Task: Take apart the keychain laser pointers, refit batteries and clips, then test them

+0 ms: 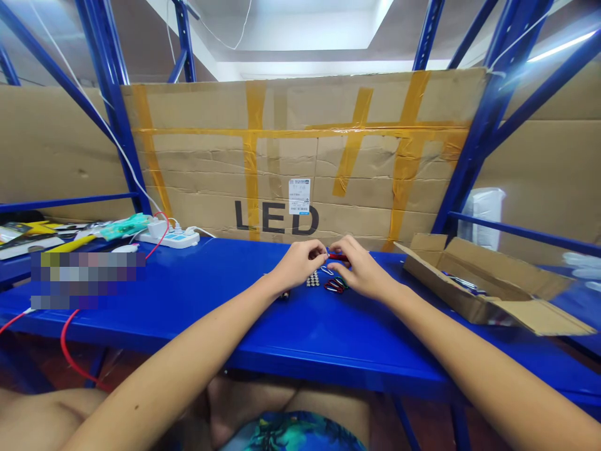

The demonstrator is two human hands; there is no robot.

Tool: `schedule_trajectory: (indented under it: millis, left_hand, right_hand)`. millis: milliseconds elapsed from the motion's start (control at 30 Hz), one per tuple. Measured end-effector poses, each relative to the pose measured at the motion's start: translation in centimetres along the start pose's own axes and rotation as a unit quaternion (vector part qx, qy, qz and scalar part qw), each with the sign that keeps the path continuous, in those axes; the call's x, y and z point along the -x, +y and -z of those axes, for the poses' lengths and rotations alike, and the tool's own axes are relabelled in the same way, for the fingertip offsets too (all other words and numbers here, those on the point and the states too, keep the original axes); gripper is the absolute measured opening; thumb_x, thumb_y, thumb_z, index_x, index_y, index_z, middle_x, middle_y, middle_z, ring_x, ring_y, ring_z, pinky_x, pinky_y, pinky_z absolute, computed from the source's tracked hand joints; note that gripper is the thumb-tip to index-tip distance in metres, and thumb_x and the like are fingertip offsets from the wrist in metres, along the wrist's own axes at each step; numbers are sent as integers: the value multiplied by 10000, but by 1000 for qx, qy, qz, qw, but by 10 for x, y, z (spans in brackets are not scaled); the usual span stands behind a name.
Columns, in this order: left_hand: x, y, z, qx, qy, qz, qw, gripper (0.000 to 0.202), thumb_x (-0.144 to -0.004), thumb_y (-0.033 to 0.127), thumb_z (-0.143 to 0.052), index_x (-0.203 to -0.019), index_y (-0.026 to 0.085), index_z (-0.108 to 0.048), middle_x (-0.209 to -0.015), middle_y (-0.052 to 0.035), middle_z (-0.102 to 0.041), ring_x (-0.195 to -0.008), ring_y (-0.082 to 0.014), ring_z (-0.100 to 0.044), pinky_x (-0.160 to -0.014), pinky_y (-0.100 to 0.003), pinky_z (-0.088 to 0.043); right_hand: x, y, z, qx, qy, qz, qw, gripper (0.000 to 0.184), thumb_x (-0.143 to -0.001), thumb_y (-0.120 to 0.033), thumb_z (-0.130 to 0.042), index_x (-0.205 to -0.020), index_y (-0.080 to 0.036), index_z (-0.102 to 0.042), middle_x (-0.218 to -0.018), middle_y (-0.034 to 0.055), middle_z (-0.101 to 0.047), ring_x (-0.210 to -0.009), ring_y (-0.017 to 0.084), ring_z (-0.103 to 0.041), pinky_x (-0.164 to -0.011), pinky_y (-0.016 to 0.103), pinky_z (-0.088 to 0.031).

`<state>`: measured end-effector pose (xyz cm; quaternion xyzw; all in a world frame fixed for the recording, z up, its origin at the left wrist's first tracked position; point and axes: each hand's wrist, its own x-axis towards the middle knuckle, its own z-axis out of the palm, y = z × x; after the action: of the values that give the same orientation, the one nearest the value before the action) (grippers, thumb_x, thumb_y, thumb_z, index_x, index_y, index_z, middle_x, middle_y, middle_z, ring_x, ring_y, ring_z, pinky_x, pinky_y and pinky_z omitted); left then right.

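Right hand (359, 266) clamps its fingers on a crosswise red tube (338, 257), left end at the left hand (300, 263), whose grip is unclear

The fingers of the right hand (364, 268) cover part of a red piece (336, 257), and what sits at the fingertips of the left hand (300, 262) is too small to make out. A dark item (285, 295) is partly hidden beneath the left wrist. The small silver pieces (312, 280) are partly covered by the left hand, their markings too small to read. The fine print on the white label (299, 196) is illegible. Coarse pixels mask something on the left of the table (197, 294). Inside the open carton (530, 275), the contents (464, 283) blur together. Both forearms run out of view.
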<state>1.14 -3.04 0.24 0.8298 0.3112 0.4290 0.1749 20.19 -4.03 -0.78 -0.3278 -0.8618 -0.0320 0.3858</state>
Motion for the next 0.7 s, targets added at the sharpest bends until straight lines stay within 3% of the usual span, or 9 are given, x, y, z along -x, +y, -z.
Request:
schedule_trajectory:
  millis: [167, 433, 567, 700]
  left_hand:
    - [0, -2, 2, -10, -6, -15, 1000, 113, -832, 224, -560, -817, 149, -643, -705, 5, -632, -654, -117, -523, -617, -237, -391]
    - [1, -2, 1, -54, -35, -37, 997, 114, -850, 220, -553, -850, 147, -639, -738, -10, -648, -677, -124, -526, -639, -246, -386]
    - [2, -1, 3, -37, -38, -32, 998, 117, -854, 221, -549, -844, 145, -638, -728, -4, -640, -667, -121, -527, -631, -242, -387]
    - [2, -4, 5, -20, -51, -30, 998, 139, -857, 246, -553, -829, 142, -640, -741, -9, -648, -676, -126, -541, -643, -247, -398]
  right_hand:
    - [0, 0, 2, -2, 14, 17, 1000, 106, -881, -125, -443, -889, -208, -509, -899, 77, -514, -821, 203, -509, -731, 342, -434]
    - [-2, -4, 3, 19, -30, -1, 999, 191, -941, -198, -382, -839, -200, -544, -772, 55, -548, -725, 191, -510, -673, 325, -393]
    - [-1, -6, 2, 6, -4, -12, 1000, 31, -872, -197, -501, -894, -200, -523, -856, 62, -548, -768, 193, -508, -697, 323, -408]
    - [1, -3, 2, -7, 13, 15, 1000, 140, -810, -89, -493, -897, -198, -485, -870, 57, -513, -750, 180, -481, -668, 307, -403]
